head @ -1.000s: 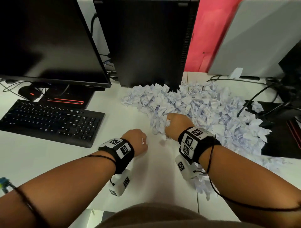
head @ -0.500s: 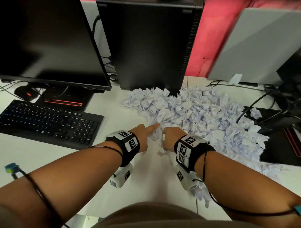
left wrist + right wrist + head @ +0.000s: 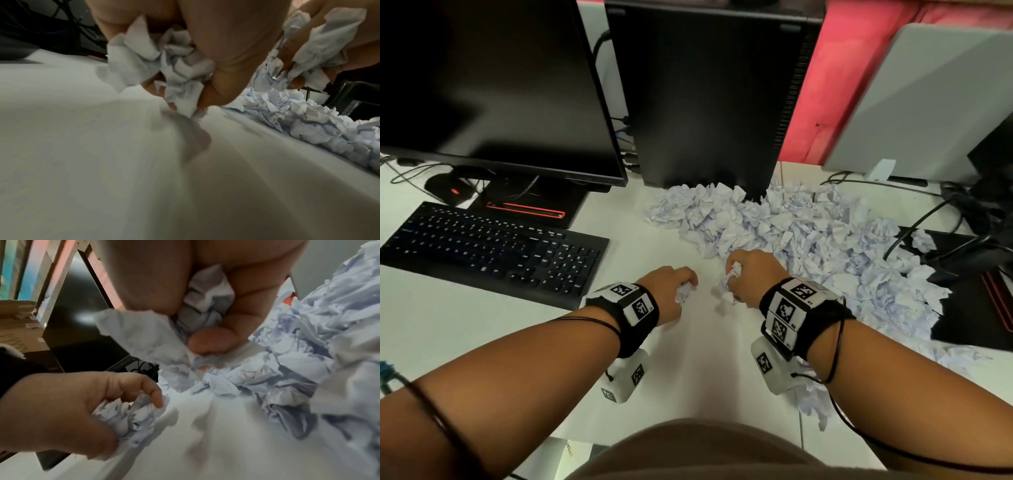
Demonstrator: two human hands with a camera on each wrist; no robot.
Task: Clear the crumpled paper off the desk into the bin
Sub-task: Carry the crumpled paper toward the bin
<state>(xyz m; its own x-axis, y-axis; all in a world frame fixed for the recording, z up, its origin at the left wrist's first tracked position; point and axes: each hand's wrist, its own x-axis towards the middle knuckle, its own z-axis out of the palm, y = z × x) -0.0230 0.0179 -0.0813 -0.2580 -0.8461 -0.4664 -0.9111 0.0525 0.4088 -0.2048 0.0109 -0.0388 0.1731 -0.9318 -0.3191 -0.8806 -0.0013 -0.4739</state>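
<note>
Monitor [image 3: 493, 85]: standing dark at far left, over the keyboard [image 3: 489, 246].
Bench [image 3: 688, 359]: white top, carrying everything listed here.
Left hand [image 3: 671, 291]: half a second ago it was pointing a straight finger into the heap's near edge; now it is curling shut around a wad [image 3: 180, 68] of paper, low over bare bench, nearer the body than it was.
Meaning of that change: the left hand is now loaded, so both hands are carrying paper; judged as the end of a grab and the start of a carry.
Right hand [image 3: 753, 274]: fingers are clenching a wad of their own [image 3: 205, 305], with loose corners sticking out past the thumb; it is sitting at the heap's near edge, much where it was half a second ago.
Tower [image 3: 709, 92]: black case standing behind the heap.
Heap [image 3: 808, 240]: crumpled paper is lying in a broad band from the tower's foot toward the right and down along the bench edge, a few balls spilling onto the black mat [image 3: 979, 308].
Bin: not showing in any view.
Progress: early; two handfuls are lifted, nearly all the paper is waiting.
</note>
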